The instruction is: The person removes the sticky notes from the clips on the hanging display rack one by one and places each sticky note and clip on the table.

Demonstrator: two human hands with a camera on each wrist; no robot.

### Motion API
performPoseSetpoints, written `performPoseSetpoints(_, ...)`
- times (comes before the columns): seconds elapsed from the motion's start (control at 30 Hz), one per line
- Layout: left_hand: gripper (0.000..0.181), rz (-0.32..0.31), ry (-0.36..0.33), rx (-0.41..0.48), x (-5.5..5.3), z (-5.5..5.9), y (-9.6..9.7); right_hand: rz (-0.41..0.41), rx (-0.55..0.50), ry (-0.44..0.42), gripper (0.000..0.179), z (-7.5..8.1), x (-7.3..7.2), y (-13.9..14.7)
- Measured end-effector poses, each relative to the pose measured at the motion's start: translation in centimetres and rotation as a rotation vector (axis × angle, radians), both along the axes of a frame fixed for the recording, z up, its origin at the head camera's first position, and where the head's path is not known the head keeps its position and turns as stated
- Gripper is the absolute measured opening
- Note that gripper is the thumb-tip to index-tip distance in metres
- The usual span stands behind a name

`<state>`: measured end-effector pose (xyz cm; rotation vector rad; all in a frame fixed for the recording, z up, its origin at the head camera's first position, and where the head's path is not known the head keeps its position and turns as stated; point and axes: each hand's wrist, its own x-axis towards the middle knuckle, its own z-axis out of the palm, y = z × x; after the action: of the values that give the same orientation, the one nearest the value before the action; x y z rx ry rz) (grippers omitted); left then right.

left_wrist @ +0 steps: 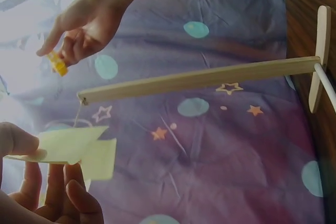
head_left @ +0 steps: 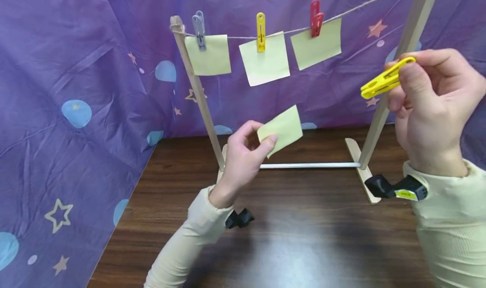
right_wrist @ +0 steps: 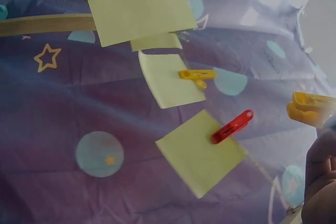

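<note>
My left hand pinches a pale yellow paper note between thumb and fingers, below the hanging string. Up at the right, my right hand pinches a yellow clothespin by its handle end, with its tip pointing left. Three similar notes hang on the string: the left note under a grey clothespin, the middle note under another yellow clothespin, and the right note under a red clothespin. In the right wrist view the held note overlaps one hanging note.
The string runs between a left wooden post and a taller-looking right post. A white rod joins them low down, above the dark wooden table. Behind hangs a purple cloth with stars and dots.
</note>
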<state>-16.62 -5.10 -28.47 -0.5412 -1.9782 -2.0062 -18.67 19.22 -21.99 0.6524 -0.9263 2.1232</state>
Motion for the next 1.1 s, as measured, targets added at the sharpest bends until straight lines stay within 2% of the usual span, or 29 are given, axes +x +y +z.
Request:
performPoseSetpoints(0.2,0.015,0.052,-0.015,0.045,0.1,-1.7,-0.9,0.035,-0.039,-0.044,0.018,-1.7,0.3,-0.4)
performPoseSetpoints(0.37,0.015,0.070,-0.002,0.061,0.2,-3.0,-1.4,0.112,-0.063,-0.038,0.012,-3.2,0.1,-0.7)
performPoseSetpoints(0.47,0.017,0.084,-0.024,0.072,0.3,-3.6,-1.5,0.140,-0.076,-0.038,0.011,-4.0,0.0,-0.7)
performPoseSetpoints(0.8,0.022,0.108,-0.124,0.222,0.3,-5.2,-1.6,0.199,-0.130,-0.057,0.011,-6.4,-0.1,-0.6)
performPoseSetpoints(0.97,0.020,0.128,-0.141,0.236,0.1,-5.9,-1.5,0.232,-0.135,-0.084,0.014,-7.6,0.0,-0.7)
performPoseSetpoints(1.1,0.021,0.103,-0.135,0.241,0.0,-6.3,-1.4,0.264,-0.109,-0.084,0.017,-8.6,0.3,-0.6)
